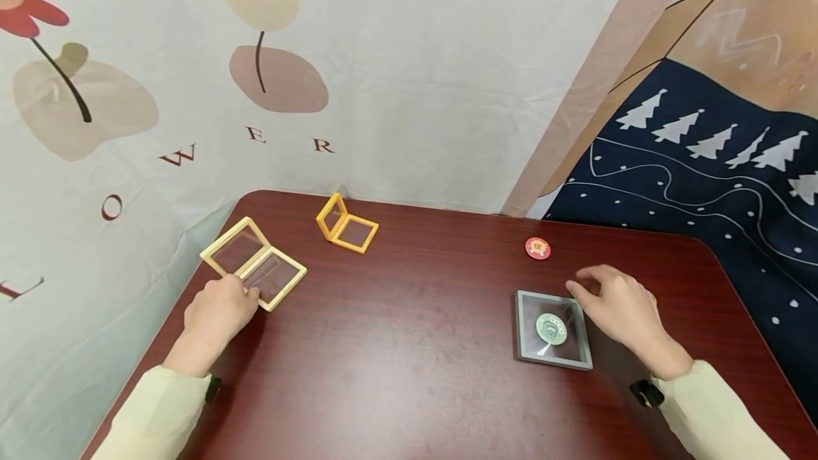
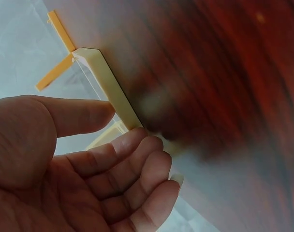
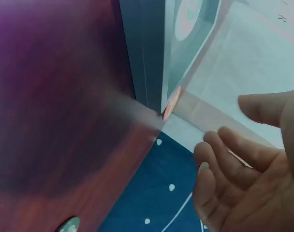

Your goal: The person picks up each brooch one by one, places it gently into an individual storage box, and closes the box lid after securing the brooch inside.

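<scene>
At the table's left, my left hand pinches the near edge of a cream-framed display case, which lies unfolded with clear film in both halves. Its thumb presses the frame in the left wrist view. A grey display case lies closed on the right, a pale green chip held behind its film. Just off that case's upper right corner hovers my right hand, fingers loosely bent and nothing between them. The right wrist view shows a gap between this hand and the grey frame.
Behind the cream case stands a smaller orange display case, half unfolded. A red chip lies beyond the grey case. Another greenish disc shows at the table edge in the right wrist view. Printed cloth hangs along the back.
</scene>
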